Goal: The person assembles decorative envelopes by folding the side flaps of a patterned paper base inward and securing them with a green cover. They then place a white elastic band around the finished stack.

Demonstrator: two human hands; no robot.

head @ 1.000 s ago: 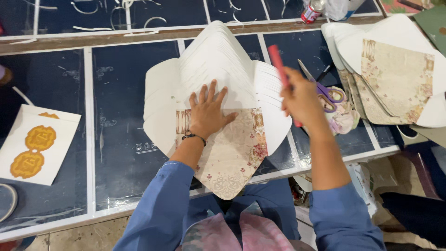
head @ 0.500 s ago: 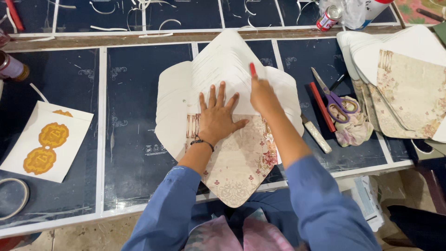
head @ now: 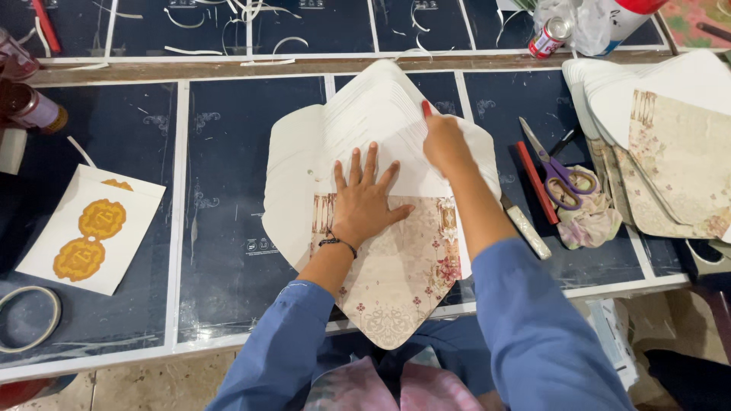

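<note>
Her right hand [head: 445, 144] has swung back from the scissors [head: 560, 171], gripping a red stick over the envelope stack [head: 365, 114], while the left hand [head: 365, 202] stays flat, fingers spread.

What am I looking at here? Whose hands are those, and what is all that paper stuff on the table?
The camera sits on a person's head and looks down, so these are that person's own hands. The left hand lies flat on a stack of unfolded card envelopes, white with a flowery pattern. The right hand grips a slim red tool against the paper. On the dark table lie purple scissors, a red stick, a roll of tape, and a card with gold shapes.
</note>
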